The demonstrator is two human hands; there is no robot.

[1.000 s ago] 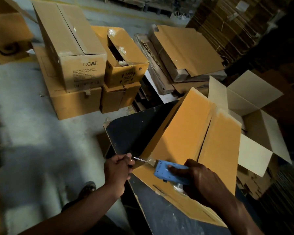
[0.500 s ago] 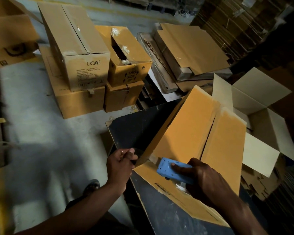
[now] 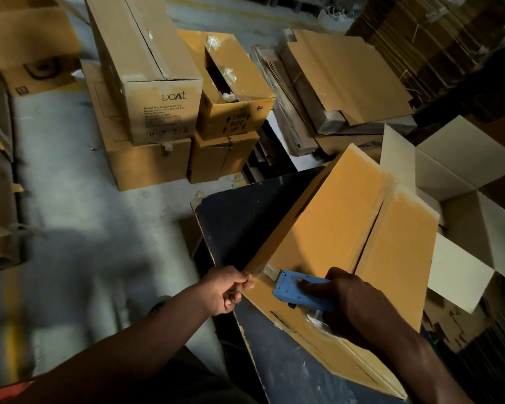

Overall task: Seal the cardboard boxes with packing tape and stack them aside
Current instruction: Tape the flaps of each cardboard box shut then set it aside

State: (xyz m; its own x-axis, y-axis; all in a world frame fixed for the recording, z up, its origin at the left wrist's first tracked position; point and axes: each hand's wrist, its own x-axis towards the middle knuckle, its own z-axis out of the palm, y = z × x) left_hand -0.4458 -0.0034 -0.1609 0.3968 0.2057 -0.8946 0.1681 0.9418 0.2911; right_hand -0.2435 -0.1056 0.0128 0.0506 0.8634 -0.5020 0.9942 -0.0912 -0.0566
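A tan cardboard box (image 3: 333,228) lies tilted on a dark table (image 3: 239,223), its two top flaps closed with a seam running lengthwise. My right hand (image 3: 350,304) grips a blue tape dispenser (image 3: 295,290) pressed on the box's near end. A short stretch of clear tape (image 3: 270,269) shows at the dispenser's front. My left hand (image 3: 228,287) pinches the tape end at the box's near left corner.
Sealed boxes, one marked boAt (image 3: 146,71), stand stacked on the grey floor (image 3: 70,217) at the back left. Flattened cardboard (image 3: 344,80) is piled behind. An open box with pale flaps (image 3: 461,199) stands to the right.
My left hand has moved right to the box's corner, and the stretched tape between it and the dispenser has shortened. The view has shifted slightly.
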